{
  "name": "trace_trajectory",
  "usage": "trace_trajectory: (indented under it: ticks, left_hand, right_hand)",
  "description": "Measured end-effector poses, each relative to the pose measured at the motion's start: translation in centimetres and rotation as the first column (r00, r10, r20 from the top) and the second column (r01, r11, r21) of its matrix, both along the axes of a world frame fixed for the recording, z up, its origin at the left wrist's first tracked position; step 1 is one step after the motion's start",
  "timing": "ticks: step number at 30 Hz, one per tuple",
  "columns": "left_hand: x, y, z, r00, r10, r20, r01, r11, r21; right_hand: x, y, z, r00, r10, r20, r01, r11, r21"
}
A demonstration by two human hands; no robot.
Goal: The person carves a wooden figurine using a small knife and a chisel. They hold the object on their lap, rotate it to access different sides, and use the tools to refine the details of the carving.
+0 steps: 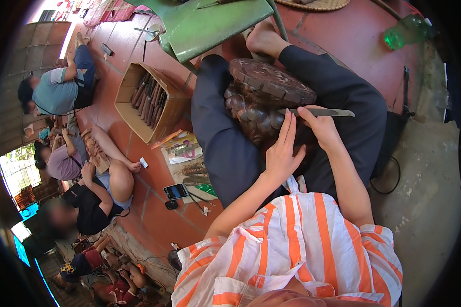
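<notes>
Between my knees rests a dark brown carved wooden piece (274, 84), with a flat disc-like top and rounded bumps below. My right hand (320, 124) is closed around a long, flat metal blade (338, 112), whose exact kind I cannot tell. One end sticks out past my right hand; the other lies against the bumpy side of the carving. My left hand (284, 153) is open, its fingers stretched out toward the blade and the carving, thumb apart. Its fingertips touch or nearly touch the blade beside my right hand.
A cardboard box (125, 110) of wooden-handled tools stands left of my legs. Nearby lie a phone (175, 192) and more tools (195, 174). Ahead is a green plastic chair (217, 30); a green bottle (407, 31) lies far right. Several people sit at the left.
</notes>
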State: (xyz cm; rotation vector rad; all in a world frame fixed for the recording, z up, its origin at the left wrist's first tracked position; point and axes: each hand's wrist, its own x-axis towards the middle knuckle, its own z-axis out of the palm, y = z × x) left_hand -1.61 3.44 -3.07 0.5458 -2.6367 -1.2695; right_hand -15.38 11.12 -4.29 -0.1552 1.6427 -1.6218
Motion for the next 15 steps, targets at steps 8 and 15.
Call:
trace_trajectory:
  ticks: [8, 15]
  left_hand:
    - [-0.12, -0.21, -0.39, 0.999, -0.038, -0.029, 0.037, 0.999, -0.037]
    - [0.04, 0.11, 0.08, 1.000, -0.014, -0.024, 0.012, 0.997, -0.083]
  right_hand:
    - [0.53, -0.33, 0.13, 0.984, -0.118, 0.133, 0.124, 0.992, -0.037]
    - [0.21, -0.20, -0.29, 0.992, -0.091, 0.086, 0.094, 0.995, -0.028]
